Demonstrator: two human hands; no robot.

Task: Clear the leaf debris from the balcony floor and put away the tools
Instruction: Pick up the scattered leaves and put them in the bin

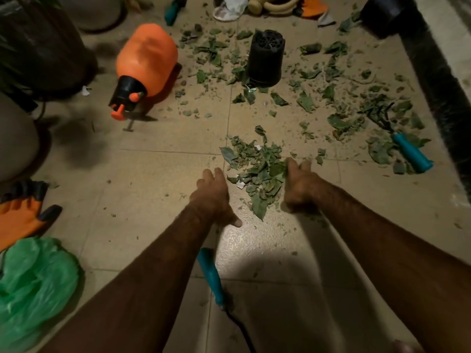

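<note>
A small heap of green leaf debris (257, 169) lies on the beige tiled floor between my two hands. My left hand (214, 197) rests on the tiles just left of the heap, fingers relaxed and thumb stretched out. On the heap's right edge sits my right hand (300, 184), its fingertips touching the leaves. More leaf scraps (331, 98) are scattered across the far floor. A teal-handled hand rake (405, 146) lies among leaves at the right. Another teal-handled tool (212, 276) lies under my left forearm.
An orange pressure sprayer (145, 70) lies on its side at the left. A black pot (265, 57) stands upside down among the leaves. A green plastic bag (33, 289) and an orange glove (23, 212) lie at the near left. Large planters line the left side; a dark ledge (438, 98) runs along the right.
</note>
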